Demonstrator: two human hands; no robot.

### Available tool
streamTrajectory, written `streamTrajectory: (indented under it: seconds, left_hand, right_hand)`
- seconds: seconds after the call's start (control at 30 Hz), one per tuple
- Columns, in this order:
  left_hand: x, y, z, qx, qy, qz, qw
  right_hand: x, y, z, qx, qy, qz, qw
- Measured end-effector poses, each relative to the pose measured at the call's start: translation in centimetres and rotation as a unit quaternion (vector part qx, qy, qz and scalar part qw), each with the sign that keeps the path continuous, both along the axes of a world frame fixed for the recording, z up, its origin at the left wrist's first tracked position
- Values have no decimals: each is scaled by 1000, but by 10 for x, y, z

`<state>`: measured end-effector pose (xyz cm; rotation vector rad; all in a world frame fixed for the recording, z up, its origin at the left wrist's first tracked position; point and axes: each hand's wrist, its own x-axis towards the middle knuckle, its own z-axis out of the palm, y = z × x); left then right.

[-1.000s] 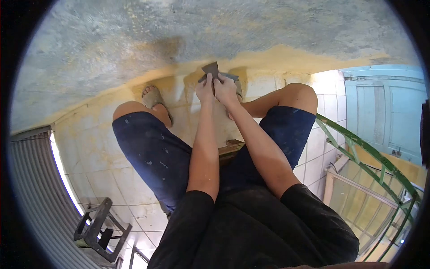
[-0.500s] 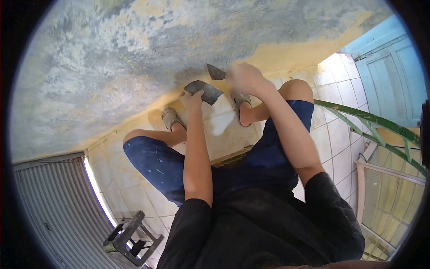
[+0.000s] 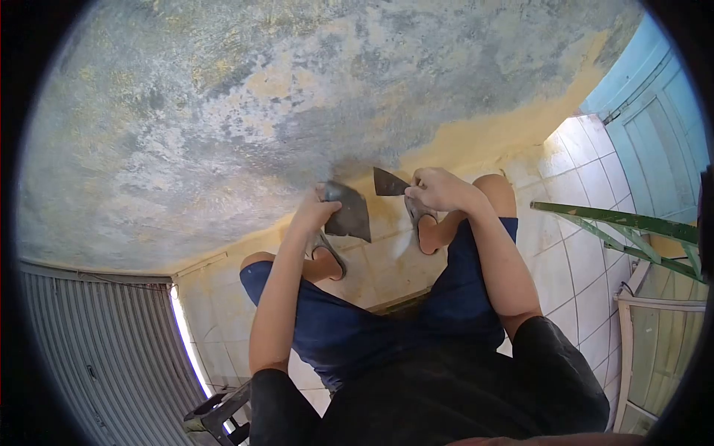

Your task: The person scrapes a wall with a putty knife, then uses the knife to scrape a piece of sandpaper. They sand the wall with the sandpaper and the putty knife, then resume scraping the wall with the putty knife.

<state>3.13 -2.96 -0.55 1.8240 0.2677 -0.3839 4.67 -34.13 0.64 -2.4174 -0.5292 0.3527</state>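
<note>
My left hand [image 3: 318, 210] is closed on a dark grey, thin flat sheet [image 3: 349, 215], thumb lying over its face. The sheet hangs above the floor close to the wall's foot. My right hand [image 3: 444, 190] pinches a smaller dark, roughly triangular flat piece [image 3: 388, 183] by its right end, with its wide end pointing left toward the wall. A gap separates the two pieces. Before both hands rises the wall [image 3: 260, 111], patchy grey, white and yellow. What the sheets are made of I cannot make out.
My sandalled feet [image 3: 424, 230] rest on the tiled floor [image 3: 547, 260] under my hands. A dark stool [image 3: 223, 416] and a corrugated shutter [image 3: 97, 349] are at left. On the right are a green metal frame [image 3: 617, 220], a pale metal frame [image 3: 658, 303] and a blue door [image 3: 662, 126].
The view has tilted upward, so the wall fills more of it. My left hand has turned its sheet more upright. My right hand, blurred before, now shows its fingers pinching the triangular piece.
</note>
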Motion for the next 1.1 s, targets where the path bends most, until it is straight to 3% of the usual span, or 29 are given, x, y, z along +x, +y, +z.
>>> streamTrajectory:
  seconds: [0.07,0.13,0.2,0.3,0.33,0.4,0.53,0.6,0.7,0.8,0.93,1.0,1.1]
  left_hand:
    - [-5,-4,-6,25,-2,35,999]
    - [-4,-3,-27,-37,22,40,998]
    - [-2,-10,-28,-96,37,0,995]
    - [-3,-25,-9,-197,61,-38,978]
    - [-5,-29,-4,-256,82,-33,962]
    - [-5,-30,-4,-298,87,-5,950]
    - [-9,-30,2,-346,85,77,931]
    - [-13,-27,3,-331,82,91,936]
    - [-15,-22,3,-321,67,97,940]
    - [-19,-16,4,-302,54,84,948]
    - [-20,-12,8,-267,56,49,961]
    - [-20,-12,12,-301,83,57,948]
    - [-20,-11,21,-305,92,28,948]
  right_hand:
    - [1,6,16,15,48,-26,998]
    - [1,13,25,26,98,-51,993]
    - [-3,23,27,173,229,-90,954]
    - [-8,45,38,239,260,-107,930]
    - [-7,51,35,234,261,-109,930]
    - [-8,67,24,166,72,-70,981]
    - [-8,83,17,129,41,-51,989]
    - [-11,90,12,152,-87,10,984]
    - [-12,94,17,141,-66,12,988]
    - [-10,100,2,149,-141,-110,973]
    - [-2,90,3,140,-114,-154,971]
    - [-1,84,9,166,40,-139,975]
    - [-1,80,8,140,115,-126,975]
